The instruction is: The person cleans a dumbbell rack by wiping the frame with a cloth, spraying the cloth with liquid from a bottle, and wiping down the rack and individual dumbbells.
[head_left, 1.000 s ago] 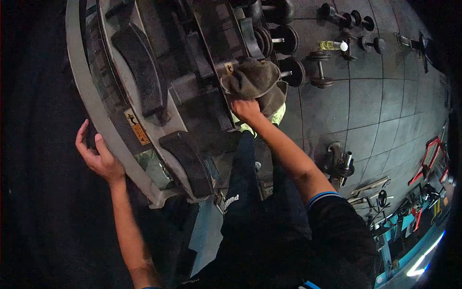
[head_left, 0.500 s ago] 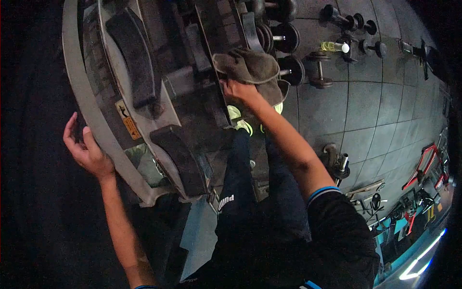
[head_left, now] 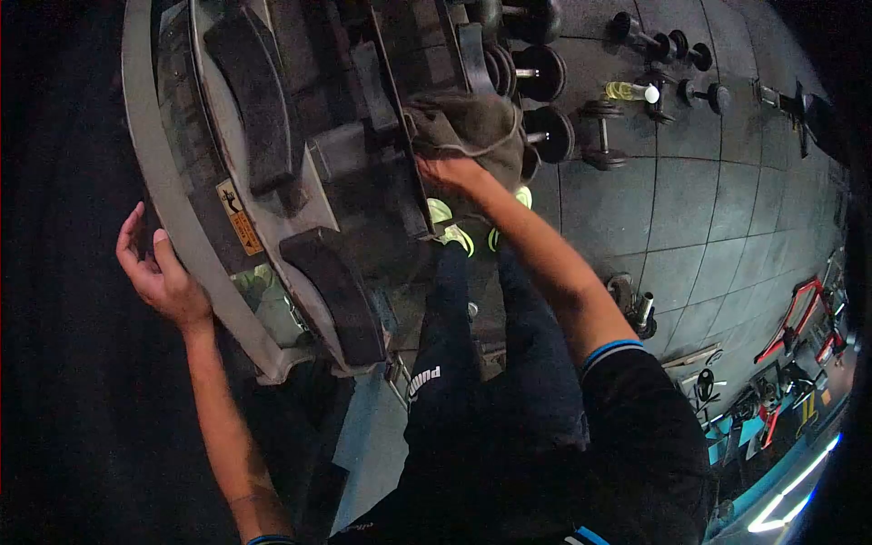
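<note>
The right hand [head_left: 447,173] has its grip closed on a brown cloth [head_left: 477,123], at the right side of the gray rack [head_left: 171,195]. The left hand [head_left: 168,282] has a wide, bare grip beside the rack's left edge. Dumbbells [head_left: 545,74] sit right of the cloth.

Matt, rough-looking brown cloth [head_left: 481,127]

So the rack [head_left: 173,200] is over on the left, dumbbells [head_left: 604,136] sit on the floor [head_left: 599,209] to its right, with a bottle [head_left: 627,91] in among them.
</note>
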{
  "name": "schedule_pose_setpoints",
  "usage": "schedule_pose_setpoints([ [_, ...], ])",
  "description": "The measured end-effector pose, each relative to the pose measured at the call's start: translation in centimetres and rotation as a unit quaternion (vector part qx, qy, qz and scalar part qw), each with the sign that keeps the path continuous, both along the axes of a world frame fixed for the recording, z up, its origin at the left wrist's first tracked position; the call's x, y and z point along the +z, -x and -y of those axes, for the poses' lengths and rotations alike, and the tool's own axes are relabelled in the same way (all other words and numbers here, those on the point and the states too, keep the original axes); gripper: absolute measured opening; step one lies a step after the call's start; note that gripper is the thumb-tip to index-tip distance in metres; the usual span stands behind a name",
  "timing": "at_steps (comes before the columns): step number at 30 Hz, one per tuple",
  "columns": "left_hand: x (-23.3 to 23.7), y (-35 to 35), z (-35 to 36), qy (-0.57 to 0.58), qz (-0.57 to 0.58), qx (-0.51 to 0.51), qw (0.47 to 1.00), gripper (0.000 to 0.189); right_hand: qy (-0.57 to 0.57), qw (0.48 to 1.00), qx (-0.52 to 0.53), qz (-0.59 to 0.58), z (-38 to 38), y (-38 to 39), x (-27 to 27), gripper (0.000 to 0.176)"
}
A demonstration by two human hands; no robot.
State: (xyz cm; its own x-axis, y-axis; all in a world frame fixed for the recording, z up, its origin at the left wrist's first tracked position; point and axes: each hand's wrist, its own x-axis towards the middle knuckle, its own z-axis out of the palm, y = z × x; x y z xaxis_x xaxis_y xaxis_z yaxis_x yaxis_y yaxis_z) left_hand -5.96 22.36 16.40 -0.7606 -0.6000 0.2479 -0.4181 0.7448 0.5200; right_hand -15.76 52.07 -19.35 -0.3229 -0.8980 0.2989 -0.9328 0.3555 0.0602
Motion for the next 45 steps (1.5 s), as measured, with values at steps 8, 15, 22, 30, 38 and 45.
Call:
schedule_pose_setpoints([
  [8, 0.4, 0.0, 0.0, 0.005, -0.001, 0.001, 1.000, 0.038, 0.000, 0.925, -0.089, 0.371, -2.6, -4.1, -0.3, 0.070],
  [15, -0.1, -0.4, 0.5, 0.015, -0.010, -0.005, 1.000, 0.038, 0.015, 0.954, -0.015, 0.299, -1.4, -1.9, -1.8, 0.065],
  [22, -0.2, -0.4, 0.4, 0.018, -0.002, -0.005, 1.000, 0.036, -0.050, 0.932, -0.051, 0.355, 3.0, 2.7, -3.1, 0.045],
  [30, -0.4, -0.8, 0.9, 0.000, -0.018, -0.019, 1.000, 0.034, -0.170, 0.917, -0.087, 0.351, -2.0, -1.6, 3.4, 0.028],
  [38, 0.1, -0.1, 0.2, 0.002, -0.012, -0.008, 1.000, 0.035, -0.243, 0.943, -0.052, 0.221, -4.2, -4.2, 2.3, 0.023],
  [45, -0.1, -0.3, 0.7, 0.008, -0.014, -0.011, 1.000, 0.036, -0.120, 0.829, -0.098, 0.538, -7.1, -4.9, 8.7, 0.017],
])
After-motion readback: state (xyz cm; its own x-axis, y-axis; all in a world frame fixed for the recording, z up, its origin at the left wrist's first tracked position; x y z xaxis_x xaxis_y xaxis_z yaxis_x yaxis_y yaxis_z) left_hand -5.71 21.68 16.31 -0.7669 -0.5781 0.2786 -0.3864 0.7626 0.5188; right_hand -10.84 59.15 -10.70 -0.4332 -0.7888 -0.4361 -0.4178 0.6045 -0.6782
